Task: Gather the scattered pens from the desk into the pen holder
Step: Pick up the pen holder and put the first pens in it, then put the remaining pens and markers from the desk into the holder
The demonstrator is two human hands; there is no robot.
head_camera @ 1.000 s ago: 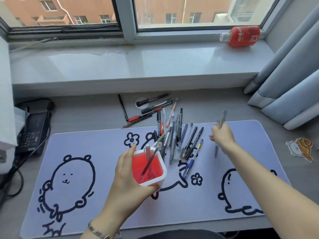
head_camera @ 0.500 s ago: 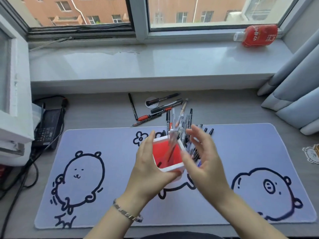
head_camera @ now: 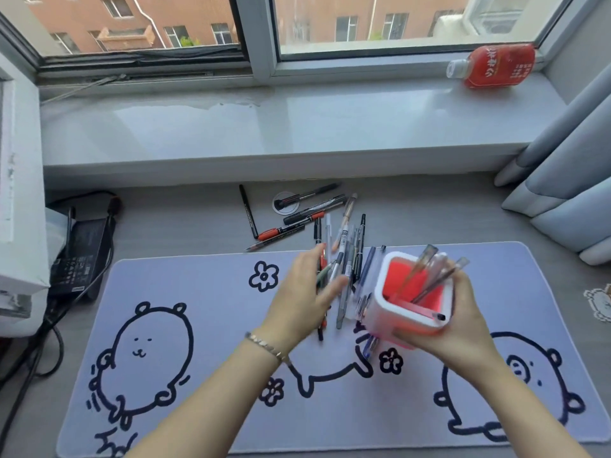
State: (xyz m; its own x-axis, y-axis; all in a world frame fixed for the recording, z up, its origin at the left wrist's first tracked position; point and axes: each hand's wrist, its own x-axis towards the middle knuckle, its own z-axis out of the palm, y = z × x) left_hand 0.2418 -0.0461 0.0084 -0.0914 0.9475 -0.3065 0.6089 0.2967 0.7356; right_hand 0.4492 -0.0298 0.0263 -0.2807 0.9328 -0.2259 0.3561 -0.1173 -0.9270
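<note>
Holding pen holder (head_camera: 411, 300) now in right hand (head_camera: 463, 328) | left hand (head_camera: 304, 299), grip apart, moved onto pens (head_camera: 344, 259)

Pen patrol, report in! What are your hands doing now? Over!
Right hand gripping pen holder, few pens inside. Left hand open over pen pile, blurred. Most pens loose. Nothing blocking.

Your holder (head_camera: 393, 304) is smooth plastic; the mat (head_camera: 205, 325) matt cloth; the sill (head_camera: 264, 127) glossy; the bracelet (head_camera: 264, 343) metal.
</note>
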